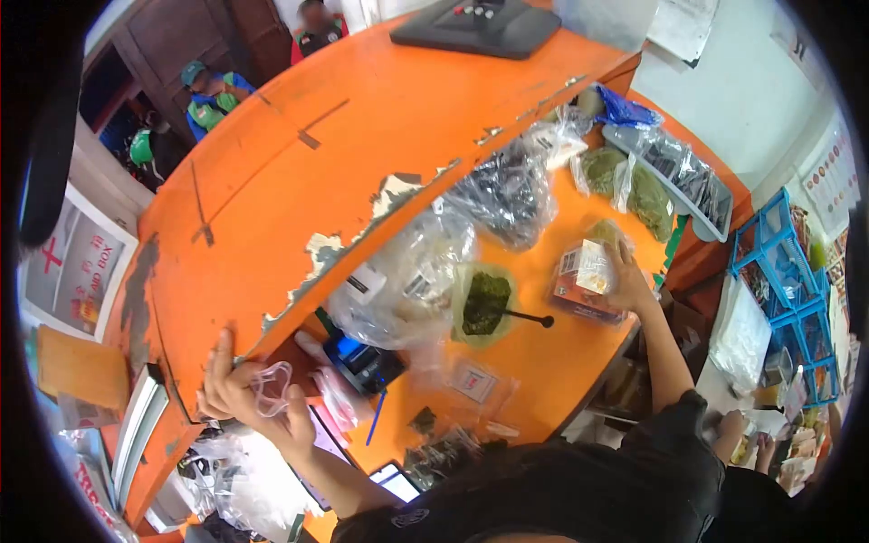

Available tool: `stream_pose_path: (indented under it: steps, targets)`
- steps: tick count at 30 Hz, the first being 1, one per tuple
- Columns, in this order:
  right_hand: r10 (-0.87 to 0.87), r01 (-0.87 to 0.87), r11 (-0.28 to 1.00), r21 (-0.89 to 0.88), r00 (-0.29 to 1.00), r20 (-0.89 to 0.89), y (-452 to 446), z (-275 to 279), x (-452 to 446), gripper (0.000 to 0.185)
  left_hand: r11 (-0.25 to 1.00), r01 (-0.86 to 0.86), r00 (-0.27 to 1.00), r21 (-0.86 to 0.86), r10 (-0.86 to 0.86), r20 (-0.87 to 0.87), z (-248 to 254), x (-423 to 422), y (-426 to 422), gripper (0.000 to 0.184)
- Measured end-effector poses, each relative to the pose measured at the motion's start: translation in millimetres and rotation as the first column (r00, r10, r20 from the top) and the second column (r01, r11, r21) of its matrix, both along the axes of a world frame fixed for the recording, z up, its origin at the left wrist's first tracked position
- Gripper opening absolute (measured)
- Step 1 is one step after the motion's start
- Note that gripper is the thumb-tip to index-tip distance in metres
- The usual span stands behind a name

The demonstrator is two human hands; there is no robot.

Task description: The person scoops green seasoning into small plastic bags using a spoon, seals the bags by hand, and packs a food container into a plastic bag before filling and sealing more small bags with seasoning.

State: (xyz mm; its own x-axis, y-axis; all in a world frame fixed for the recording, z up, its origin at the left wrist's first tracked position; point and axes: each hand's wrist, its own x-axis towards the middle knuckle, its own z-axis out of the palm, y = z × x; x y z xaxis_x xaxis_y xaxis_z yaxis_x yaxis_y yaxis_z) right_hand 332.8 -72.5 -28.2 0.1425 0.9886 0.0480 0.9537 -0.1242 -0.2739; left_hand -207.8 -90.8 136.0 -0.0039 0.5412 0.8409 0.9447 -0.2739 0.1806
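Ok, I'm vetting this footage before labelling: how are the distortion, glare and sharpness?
Head view: heavy fisheye distortion, black corners, first-aid box slanted at left; head view: highlights streak the clear plastic bags, and lower-left plastic is nearly white; head view: left hand and right hand show clear outlines, but fine print on the carton is unreadable.

On the orange bench (566, 371), a clear plastic bag of green flakes (487, 306) lies mid-surface, a thin black rod (531, 318) sticking out to its right. Further right sits an orange-and-white cardboard box (579, 282); a long grey plastic tray (720, 217) lies behind. To the bag's left stands a boxy black machine (364, 362), a straight blue stick (375, 419) just beside it. Bulging clear plastic bags (430, 249) line the raised orange ledge (272, 181).
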Motion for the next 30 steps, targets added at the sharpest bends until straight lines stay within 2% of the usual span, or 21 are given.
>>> stream_pose_path:
  steps: [2, 6, 9, 12, 13, 15, 17, 18, 19, 21, 23, 24, 28, 30]
  targets:
    - [0.112, -0.112, 0.994, -0.008, 0.984, 0.140, 34, 1, 12, 0.123, 1.000, -0.003, 1.000, -0.002, 0.003, -0.007, 2, 0, -2, 0.045]
    - [0.218, -0.208, 0.976, -0.066, 0.902, 0.372, 90, 29, 16, 0.110, 0.999, 0.012, 1.000, -0.031, -0.012, 0.000, 6, 0, -5, 0.038]
    - [0.185, -0.296, 0.942, 0.155, 0.848, 0.497, 105, 30, -8, 0.101, 0.998, 0.045, 0.999, -0.041, -0.045, 0.003, 10, -1, -6, 0.038]
    - [0.066, -0.174, 0.924, 0.342, 0.950, 0.305, 80, 59, -61, 0.089, 1.000, 0.013, 1.000, -0.003, -0.013, -0.029, 3, -5, -9, 0.038]
    - [0.111, -0.163, 0.819, 0.551, 0.986, 0.126, 69, 59, -76, 0.066, 0.998, 0.031, 0.999, 0.061, -0.029, -0.026, 0, -6, -10, 0.038]
    - [0.076, 0.066, 0.868, 0.492, 0.962, -0.264, 37, 75, -104, 0.036, 0.972, 0.064, 0.984, 0.226, -0.100, 0.148, -15, 12, -13, 0.033]
    - [0.187, -0.002, 0.850, 0.526, 0.936, -0.298, 10, 78, -133, 0.018, 0.916, 0.367, 0.874, 0.161, -0.399, 0.277, -32, 30, -19, 0.041]
    - [0.254, -0.029, 0.834, 0.552, 0.907, -0.336, -5, 84, -152, 0.012, 0.926, 0.378, 0.908, 0.018, -0.374, 0.190, -40, 40, -27, 0.046]
    - [0.337, -0.029, 0.803, 0.595, 0.845, -0.415, -23, 101, -188, 0.012, 0.902, 0.431, 0.866, 0.025, -0.422, 0.269, -53, 54, -25, 0.048]
    - [0.552, -0.332, 0.705, 0.627, 0.812, -0.190, -46, 133, -232, 0.022, 0.895, 0.434, 0.830, -0.104, -0.353, 0.432, -83, 77, -27, 0.049]
    - [0.635, -0.420, 0.715, 0.559, 0.725, -0.268, -62, 148, -267, 0.026, 0.855, 0.449, 0.855, -0.261, -0.326, 0.402, -93, 86, -35, 0.049]
    - [0.663, -0.465, 0.709, 0.530, 0.695, -0.279, -67, 142, -281, 0.024, 0.828, 0.453, 0.867, -0.331, -0.322, 0.382, -97, 90, -37, 0.049]
    - [0.679, -0.546, 0.733, 0.405, 0.607, -0.412, -67, 91, -290, 0.016, 0.796, 0.472, 0.871, -0.379, -0.355, 0.340, -116, 101, -53, 0.053]
    - [0.654, -0.531, 0.757, 0.381, 0.629, -0.421, -74, 88, -291, 0.010, 0.797, 0.479, 0.864, -0.368, -0.354, 0.357, -131, 103, -59, 0.053]
